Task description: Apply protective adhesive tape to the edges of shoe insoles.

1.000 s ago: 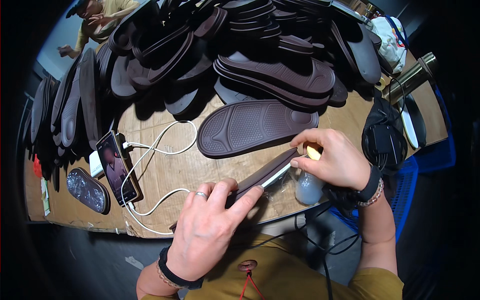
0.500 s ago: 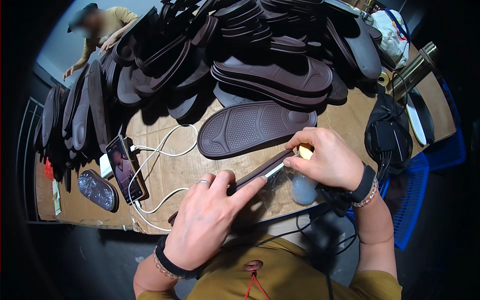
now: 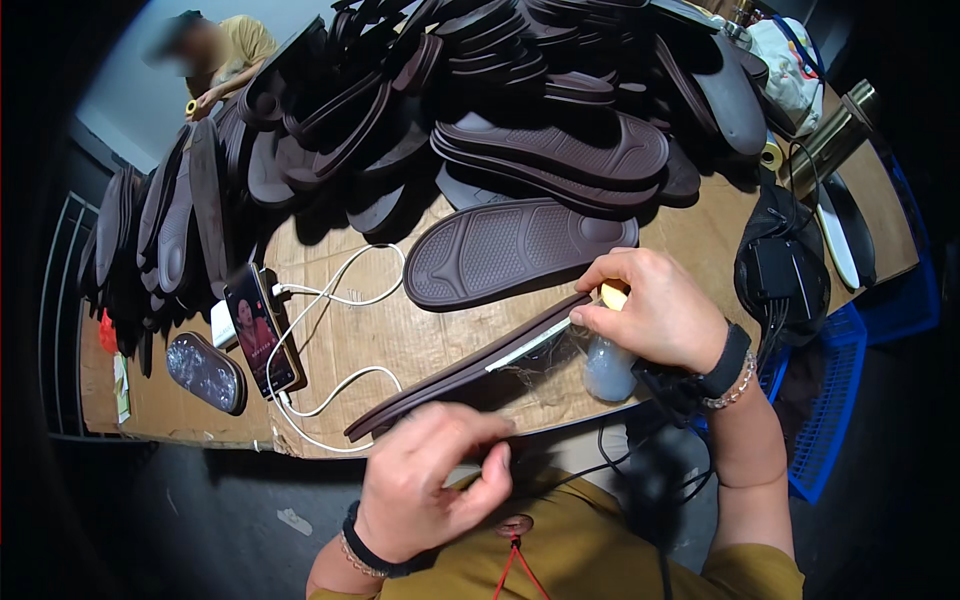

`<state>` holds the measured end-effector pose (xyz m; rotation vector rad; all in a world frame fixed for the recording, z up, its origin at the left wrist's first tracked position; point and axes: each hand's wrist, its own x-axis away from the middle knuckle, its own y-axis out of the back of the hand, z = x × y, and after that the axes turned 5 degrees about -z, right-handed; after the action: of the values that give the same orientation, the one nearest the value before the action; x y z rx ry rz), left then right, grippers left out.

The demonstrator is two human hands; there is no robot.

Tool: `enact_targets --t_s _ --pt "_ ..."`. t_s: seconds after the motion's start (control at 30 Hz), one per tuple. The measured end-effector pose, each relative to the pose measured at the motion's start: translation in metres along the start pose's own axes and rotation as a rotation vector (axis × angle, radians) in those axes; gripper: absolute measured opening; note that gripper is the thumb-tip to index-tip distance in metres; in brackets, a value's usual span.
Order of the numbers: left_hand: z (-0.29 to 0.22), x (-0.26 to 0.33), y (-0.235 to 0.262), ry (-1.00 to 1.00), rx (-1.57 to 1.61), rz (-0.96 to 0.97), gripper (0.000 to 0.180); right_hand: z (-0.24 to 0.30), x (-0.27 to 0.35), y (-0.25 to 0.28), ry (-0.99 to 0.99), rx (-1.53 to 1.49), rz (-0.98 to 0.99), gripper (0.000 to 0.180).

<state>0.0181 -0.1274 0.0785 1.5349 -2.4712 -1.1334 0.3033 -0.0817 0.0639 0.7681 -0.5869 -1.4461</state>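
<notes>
A dark brown shoe sole [image 3: 445,385] stands slanted on its edge near the table's front. A thin white strip [image 3: 525,350] runs along part of its side, with clear wrinkled film beside it. My right hand [image 3: 655,305] pinches the sole's far right end. A small yellow thing [image 3: 614,294] shows among its fingers; how it is held is hard to tell. Below that hand sits a bluish translucent rounded object [image 3: 608,370]. Just in front of the sole, apart from it, my left hand [image 3: 430,480] is slightly blurred, thumb and forefinger apart, with nothing visible between them.
Another brown sole [image 3: 520,250] lies flat beyond my hands, before a large heap of soles [image 3: 550,150]. To the left are a phone [image 3: 262,335] with a white cable and a film-wrapped sole [image 3: 205,373]. A metal flask [image 3: 835,140] stands right. A co-worker [image 3: 215,60] is far left.
My left hand has let go of the sole and drawn back toward me, uncovering the sole's length and the white strip. My right hand keeps its hold. The co-worker's hands have come together around a yellow roll.
</notes>
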Motion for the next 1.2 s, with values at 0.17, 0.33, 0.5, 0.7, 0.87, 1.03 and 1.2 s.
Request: enact_targets --t_s 0.17,0.33,0.5,0.7,0.87,1.03,1.2 --pt "0.009 0.01 -0.025 0.434 0.14 0.115 0.063 0.0 -0.004 0.003 -0.026 0.007 0.024 0.032" --pt "0.033 -0.008 -0.054 0.621 0.406 0.089 0.054 0.003 -0.006 0.002 -0.061 -0.022 0.054 0.033" --pt "0.036 -0.005 -0.059 0.716 0.434 -0.044 0.019 0.0 -0.004 0.0 -0.02 0.006 0.023 0.035" --pt "0.043 0.0 -0.057 0.734 0.434 0.017 0.021 0.002 -0.005 0.004 -0.052 -0.021 0.057 0.036" --pt "0.04 -0.003 -0.055 0.649 0.23 0.097 0.021 0.005 -0.003 0.004 -0.063 -0.02 0.039 0.035" --pt "0.038 -0.006 -0.049 0.582 0.187 0.143 0.021 0.004 -0.002 0.002 -0.035 -0.001 0.018 0.034" --pt "0.049 -0.001 -0.051 0.479 0.389 0.098 0.016 0.009 -0.002 0.001 -0.031 0.0 0.02 0.032"
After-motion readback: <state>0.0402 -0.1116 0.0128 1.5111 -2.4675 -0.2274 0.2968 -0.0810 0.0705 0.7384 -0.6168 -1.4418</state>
